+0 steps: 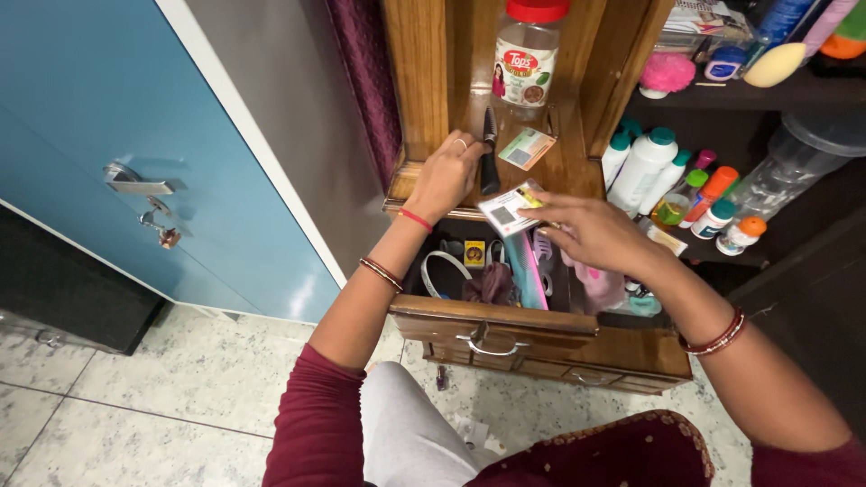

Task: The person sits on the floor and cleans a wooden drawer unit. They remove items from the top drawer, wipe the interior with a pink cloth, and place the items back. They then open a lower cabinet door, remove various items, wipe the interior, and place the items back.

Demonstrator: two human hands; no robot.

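The left hand (445, 174) rests on the wooden shelf (568, 162) of the cabinet, its fingers curled around the handle end of a black knife (489, 153) that lies on the shelf. The right hand (591, 233) hovers over the open drawer (541, 338), thumb and fingers pinching a small white card packet (507, 209) with a yellow corner. Another small green-and-white packet (526, 148) lies on the shelf just beside the knife, in front of a red-lidded clear jar (526, 54). The drawer holds a pink comb (526, 271), hairbands and cloth. White bottles with green caps (642, 162) stand on the shelf to the right.
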